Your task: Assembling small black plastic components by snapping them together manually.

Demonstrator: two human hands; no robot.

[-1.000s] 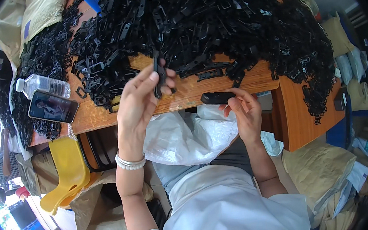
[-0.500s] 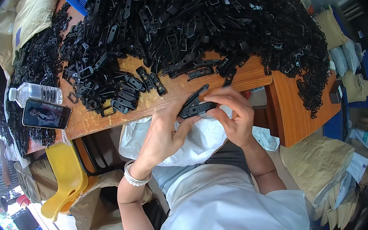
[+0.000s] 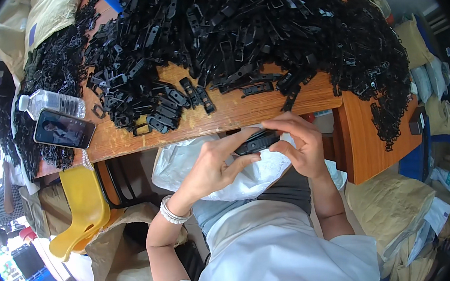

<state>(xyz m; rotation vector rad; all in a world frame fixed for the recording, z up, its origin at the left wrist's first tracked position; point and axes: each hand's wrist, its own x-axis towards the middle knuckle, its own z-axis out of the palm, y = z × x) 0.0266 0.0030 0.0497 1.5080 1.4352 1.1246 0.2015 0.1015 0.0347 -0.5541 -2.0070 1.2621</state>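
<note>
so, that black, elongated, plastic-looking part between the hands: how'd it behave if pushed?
The black, elongated, plastic-looking part is probably stiff: it looks straight between the left hand and right hand. Likely light, being small beside them. Its blocky shape suggests sliding, not rolling.

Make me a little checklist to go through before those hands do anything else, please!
1. Left hand gripping the black part: ok, thumb and fingers are on it.
2. Right hand on it too: ok, at its other end.
3. Black part fully closed: cannot tell, fingers cover some of it.
4. Phone and clear bottle out of the way: ok, both lie off to the left.
5. Front of the table free of loose pieces: not ok, some lie near the edge.
</note>
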